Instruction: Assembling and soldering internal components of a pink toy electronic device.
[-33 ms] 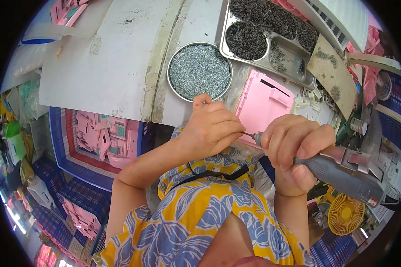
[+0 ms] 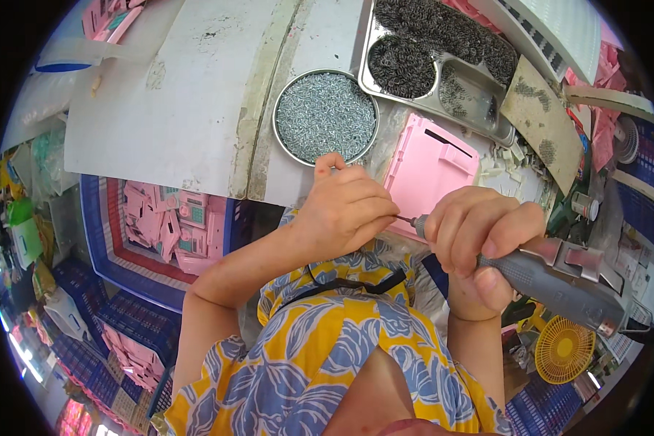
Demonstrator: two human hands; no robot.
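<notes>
Lower left of the pink panel (image 2: 429, 163), the left hand (image 2: 350, 207) pinches a driver bit (image 2: 405, 219). Lower right, the right hand (image 2: 479, 247) clasps the grey screwdriver (image 2: 559, 292)

Center: left hand (image 2: 349, 207) hides end of bit (image 2: 407, 219); detail there too small to tell. Driver (image 2: 559, 287), lower right, grip partly covered by right hand (image 2: 479, 243). Metal tray (image 2: 479, 81), upper right, cut by top edge.
</notes>
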